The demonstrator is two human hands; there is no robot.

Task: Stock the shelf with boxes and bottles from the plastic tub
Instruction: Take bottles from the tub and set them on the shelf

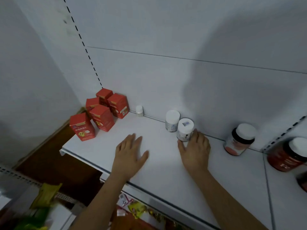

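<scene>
**Head view: shelf partly stocked**

The shelf (pixel 166 163) already carries five red boxes (pixel 99 113) and several bottles. The right hand (pixel 194 150) curls round a white-capped bottle (pixel 185 130) near the back wall — its grip clamped there. The left hand (pixel 131 153) lies flat, fingers apart. The tub isn't clearly visible, so what remains can't be told.
</scene>
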